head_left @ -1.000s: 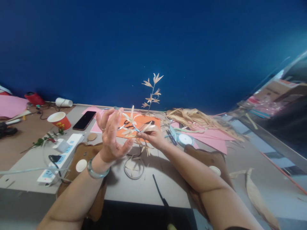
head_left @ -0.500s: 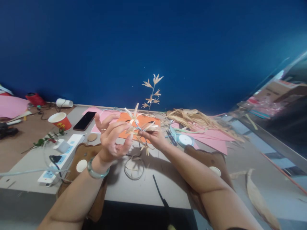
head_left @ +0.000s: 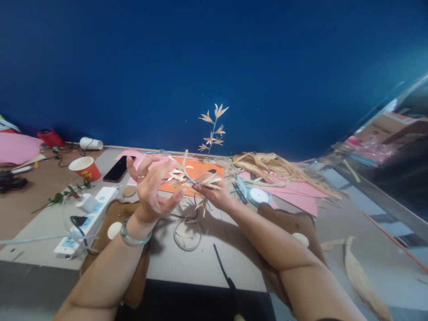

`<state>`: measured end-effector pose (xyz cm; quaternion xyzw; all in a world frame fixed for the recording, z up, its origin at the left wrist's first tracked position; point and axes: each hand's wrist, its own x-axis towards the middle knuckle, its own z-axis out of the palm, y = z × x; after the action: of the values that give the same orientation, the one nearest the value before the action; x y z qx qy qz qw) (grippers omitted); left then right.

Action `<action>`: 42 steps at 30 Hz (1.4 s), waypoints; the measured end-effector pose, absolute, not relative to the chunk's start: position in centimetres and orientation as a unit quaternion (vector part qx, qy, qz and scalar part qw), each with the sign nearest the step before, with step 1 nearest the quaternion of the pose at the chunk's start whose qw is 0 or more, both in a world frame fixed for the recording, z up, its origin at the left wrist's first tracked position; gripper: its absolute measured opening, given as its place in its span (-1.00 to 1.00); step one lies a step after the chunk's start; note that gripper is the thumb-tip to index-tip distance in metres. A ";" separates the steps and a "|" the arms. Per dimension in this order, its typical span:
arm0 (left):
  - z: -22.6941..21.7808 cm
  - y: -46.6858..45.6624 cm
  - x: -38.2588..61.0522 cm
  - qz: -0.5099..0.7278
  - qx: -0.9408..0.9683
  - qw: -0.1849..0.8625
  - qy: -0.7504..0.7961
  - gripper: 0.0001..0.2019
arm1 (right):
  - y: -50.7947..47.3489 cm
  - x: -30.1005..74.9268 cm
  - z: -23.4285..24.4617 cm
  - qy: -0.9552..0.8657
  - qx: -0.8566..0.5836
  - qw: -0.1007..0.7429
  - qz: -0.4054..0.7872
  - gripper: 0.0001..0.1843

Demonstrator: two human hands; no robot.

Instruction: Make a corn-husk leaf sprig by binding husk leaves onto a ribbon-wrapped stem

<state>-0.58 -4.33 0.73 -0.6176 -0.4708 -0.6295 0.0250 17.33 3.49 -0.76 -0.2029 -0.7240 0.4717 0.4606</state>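
A spray of pale dried-husk flowers (head_left: pixel 183 171) on a bluish stem is held over the middle of the table. My right hand (head_left: pixel 214 192) pinches the stem, with husk petals sticking out around its fingers. One more husk blossom (head_left: pixel 202 206) hangs below that hand. On the other side, my left hand (head_left: pixel 154 189) is open, thumb and fingers apart and curved, its fingertips beside the petals; whether they touch is unclear. Behind, a finished-looking stem of husk flowers (head_left: pixel 214 129) stands upright against the blue wall.
An orange sheet (head_left: pixel 214 168) lies behind my hands. Right of it are a ribbon roll (head_left: pixel 259 196), a husk pile (head_left: pixel 270 164) and pink paper (head_left: pixel 301 196). At left are a phone (head_left: pixel 118 169), a paper cup (head_left: pixel 86 169) and a power strip (head_left: pixel 103 196). A wire ring (head_left: pixel 187 247) lies nearer me.
The held flower has turned and tipped left, its upright petals now lower. My left hand's fingers have shifted slightly around it. My right hand keeps its pinch in nearly the same place.
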 end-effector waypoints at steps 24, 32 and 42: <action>1.5 -2.3 -1.2 -0.781 -0.476 -0.091 -0.394 -0.84 | 4.2 17.3 -1.5 -0.730 -0.170 0.499 0.435 -0.83; 1.7 -2.0 -2.6 -0.859 -0.350 -0.128 -0.351 -0.83 | 4.4 17.4 -1.7 -0.730 -0.197 0.507 0.415 -0.79; 1.8 -0.8 -4.0 -0.878 -0.245 -0.193 -0.363 -0.84 | 5.0 18.1 -0.6 -0.732 -0.270 0.532 0.329 -0.70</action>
<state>-4.02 -0.78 1.75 -0.2452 -0.3629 -0.8780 -0.1931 18.07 5.02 -0.60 -0.2700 -0.7321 0.3287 0.5321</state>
